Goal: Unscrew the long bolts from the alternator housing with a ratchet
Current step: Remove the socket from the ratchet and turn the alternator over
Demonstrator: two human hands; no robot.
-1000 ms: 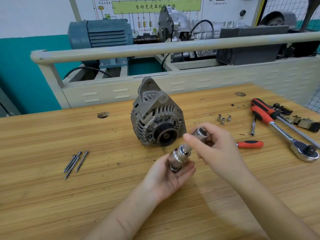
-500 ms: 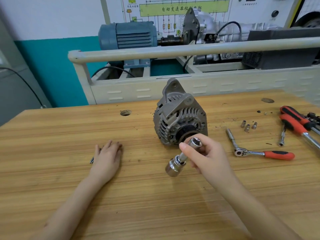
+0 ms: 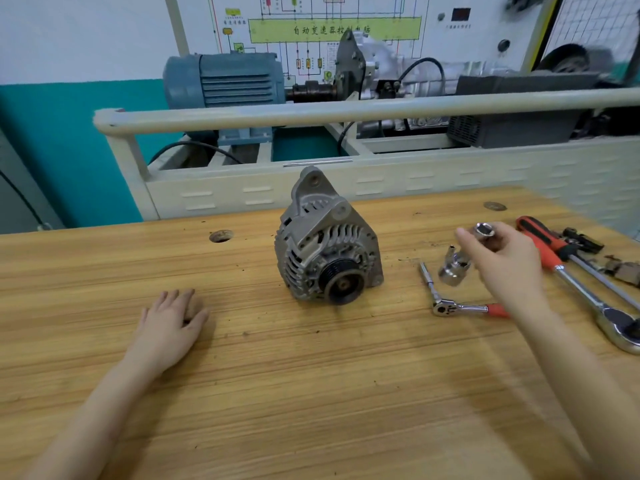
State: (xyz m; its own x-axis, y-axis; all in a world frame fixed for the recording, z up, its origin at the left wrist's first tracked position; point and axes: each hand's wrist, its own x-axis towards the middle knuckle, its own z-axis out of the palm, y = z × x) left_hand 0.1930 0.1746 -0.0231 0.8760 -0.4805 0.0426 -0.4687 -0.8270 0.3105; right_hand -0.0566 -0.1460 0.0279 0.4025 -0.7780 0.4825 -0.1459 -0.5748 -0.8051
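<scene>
The grey alternator [image 3: 329, 244] stands on the wooden bench [image 3: 311, 393] with its black pulley facing me. My right hand [image 3: 505, 261] is to its right, above the bench, pinching a chrome socket assembly [image 3: 453, 270]: a small socket at the fingertips joined to a larger socket hanging below. A small ratchet [image 3: 446, 306] with a red handle and an extension bar lies on the bench just under that hand. My left hand [image 3: 169, 320] rests palm down on the bench at the left. The long bolts seen there earlier are hidden under it.
Larger red-handled ratchets [image 3: 588, 292] and small parts lie at the bench's right edge. A small loose socket [image 3: 451, 251] stands behind the held assembly. A beige guard rail [image 3: 346, 114] with a motor rig behind it closes off the far side. The bench has a round hole [image 3: 221, 236].
My left hand let go of the socket assembly and dropped onto the bench at the left. My right hand carried the assembly from in front of the alternator rightward, over the small ratchet.
</scene>
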